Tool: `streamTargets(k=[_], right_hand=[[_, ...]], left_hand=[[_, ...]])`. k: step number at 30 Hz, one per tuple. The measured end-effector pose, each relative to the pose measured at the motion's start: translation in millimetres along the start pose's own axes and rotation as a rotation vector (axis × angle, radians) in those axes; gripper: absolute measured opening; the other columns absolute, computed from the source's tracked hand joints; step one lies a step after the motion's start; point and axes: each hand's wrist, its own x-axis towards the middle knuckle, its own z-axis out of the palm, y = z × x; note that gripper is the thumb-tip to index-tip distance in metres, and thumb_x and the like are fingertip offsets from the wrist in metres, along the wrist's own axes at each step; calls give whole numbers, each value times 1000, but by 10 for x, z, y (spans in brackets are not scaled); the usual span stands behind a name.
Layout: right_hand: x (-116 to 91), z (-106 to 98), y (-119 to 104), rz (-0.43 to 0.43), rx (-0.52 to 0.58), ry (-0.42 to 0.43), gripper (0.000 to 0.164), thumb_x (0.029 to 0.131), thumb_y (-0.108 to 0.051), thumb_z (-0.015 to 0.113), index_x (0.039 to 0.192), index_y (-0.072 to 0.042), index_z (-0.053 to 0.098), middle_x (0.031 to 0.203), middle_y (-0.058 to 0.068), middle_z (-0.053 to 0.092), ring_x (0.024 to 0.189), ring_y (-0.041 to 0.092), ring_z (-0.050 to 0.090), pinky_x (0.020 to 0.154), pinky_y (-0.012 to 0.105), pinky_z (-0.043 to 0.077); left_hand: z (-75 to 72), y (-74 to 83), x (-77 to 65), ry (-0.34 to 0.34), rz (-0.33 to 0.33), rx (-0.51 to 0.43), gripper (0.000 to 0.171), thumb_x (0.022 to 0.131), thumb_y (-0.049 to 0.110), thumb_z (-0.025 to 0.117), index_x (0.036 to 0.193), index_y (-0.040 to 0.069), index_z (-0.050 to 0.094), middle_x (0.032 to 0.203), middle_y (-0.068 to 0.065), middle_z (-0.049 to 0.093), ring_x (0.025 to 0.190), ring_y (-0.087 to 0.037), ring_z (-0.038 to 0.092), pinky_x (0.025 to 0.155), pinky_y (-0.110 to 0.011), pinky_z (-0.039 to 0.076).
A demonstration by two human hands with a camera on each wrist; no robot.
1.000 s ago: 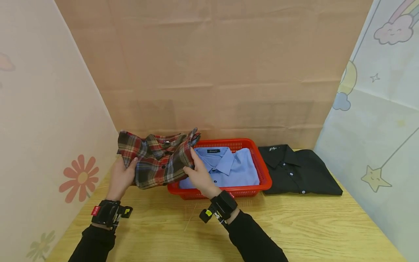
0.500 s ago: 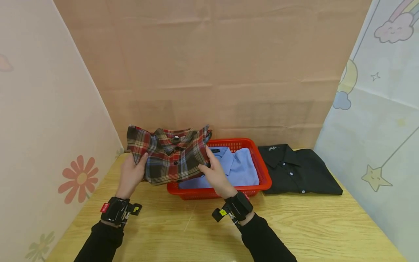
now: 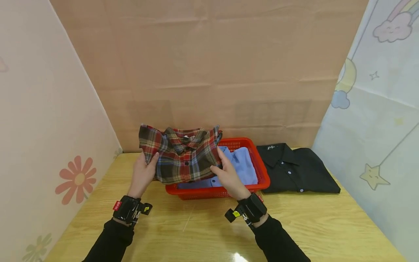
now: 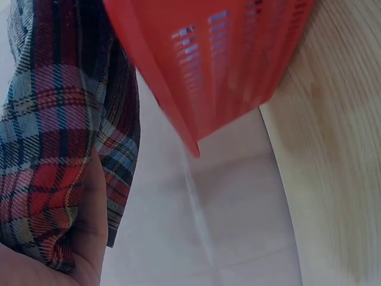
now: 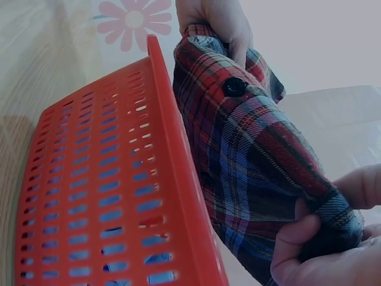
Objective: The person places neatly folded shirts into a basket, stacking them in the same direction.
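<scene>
We see a folded plaid shirt point(image 3: 186, 158) held up off the wooden table point(image 3: 196, 236) between two bare hands, its collar toward the back wall point(image 3: 209, 72). The left hand point(image 3: 142, 174) grips the shirt's left end, with the thumb on top of the cloth and the fingers curled beneath it. The right hand point(image 3: 229, 176) grips the right end, and in the right wrist view we see its thumb and fingers pinching a bunched corner. In the head view, the shirt covers the left part of a red basket point(image 3: 204, 194) and reaches past its left end; whether the cloth touches the rim, we cannot tell. Inside the basket we make out a light blue shirt point(image 3: 244, 167), partly hidden behind the plaid one. Just beside the basket, on the person's right, a folded black shirt point(image 3: 299, 173) lies flat on the table, with pale buttons down its front. We also notice a black camera band point(image 3: 128, 210) on the left wrist and another point(image 3: 252, 209) on the right.
</scene>
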Motion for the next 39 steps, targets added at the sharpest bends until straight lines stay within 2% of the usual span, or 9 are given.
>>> streamTargets(k=[12,15,17,19,27,30,32,37,39], right_hand=[[-156,-279,33,56,-68,12,73,102,-6,45,159,-20,2,166,0,-8,153,24,-11,121,57,12],[-211,-385,17,57,-109,17,73,102,-6,44,159,-21,1,166,1,-6,150,29,18,115,52,29],[-244,-454,9,66,-132,23,72,103,-7,44,159,-22,0,166,1,-7,124,32,46,94,43,44],[-270,-516,9,74,-166,34,72,103,-8,44,159,-22,0,166,1,-7,77,39,44,67,38,41],[-320,-690,31,46,-253,40,74,101,-5,45,159,-17,-1,166,4,-9,115,36,53,94,45,43],[-326,-735,31,35,-257,51,74,101,-4,44,159,-18,0,166,7,-7,47,30,38,55,33,41],[-331,-770,29,30,-250,51,74,101,-4,43,159,-19,0,166,8,-7,38,20,25,42,30,30],[-327,-824,33,10,-285,60,73,101,-4,43,159,-18,1,166,8,-6,39,16,26,46,28,33],[-347,-799,-1,-10,-309,70,73,101,-2,43,159,-16,2,166,7,-5,58,19,48,64,31,41]], left_hand=[[276,77,-75,-44,11,-20,46,102,31,53,139,6,45,137,-20,55,127,-38,52,107,-54,40],[367,125,-85,-66,15,-35,47,102,30,53,140,5,44,138,-21,54,129,-37,51,108,-53,39],[420,156,-98,-82,8,-49,47,102,30,53,141,5,43,139,-20,54,129,-36,50,109,-53,39],[464,185,-108,-99,2,-65,48,102,30,52,142,5,41,139,-19,53,129,-35,50,109,-53,39],[589,237,-115,-119,35,-60,48,103,36,50,142,9,42,139,-17,54,129,-34,52,104,-51,43],[624,247,-117,-150,40,-60,49,103,36,48,144,11,39,141,-15,52,130,-32,50,104,-50,43],[649,256,-107,-171,55,-52,50,103,36,48,146,12,37,144,-15,50,132,-32,49,106,-50,42],[681,275,-69,-216,85,6,56,104,38,46,152,13,29,147,-17,47,133,-36,48,108,-53,41],[643,302,-82,-230,87,34,59,104,39,45,153,11,27,147,-19,48,132,-37,49,108,-54,40]])
